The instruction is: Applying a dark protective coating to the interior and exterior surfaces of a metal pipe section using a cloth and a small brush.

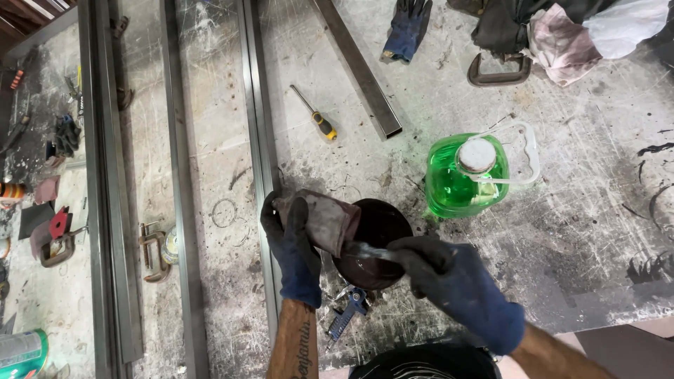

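My left hand (291, 249), in a dark blue glove, grips a dirty grey-pink rag (323, 219) at the left rim of a dark round bowl (382, 217). My right hand (456, 284), also gloved in blue, pinches a small shiny metal piece (368, 250) over the bowl, its tip against the rag. The bowl sits on a scratched metal workbench (562, 231). Blue-handled pliers (345, 312) lie just below the bowl, partly hidden by my hands.
A green liquid jug with a white cap (467, 174) stands right of the bowl. A yellow-handled screwdriver (316, 116), a steel tube (361, 70), a spare blue glove (407, 28), a C-clamp (500, 74) and cloths (562, 38) lie farther back. Long steel bars (256, 140) run along the left.
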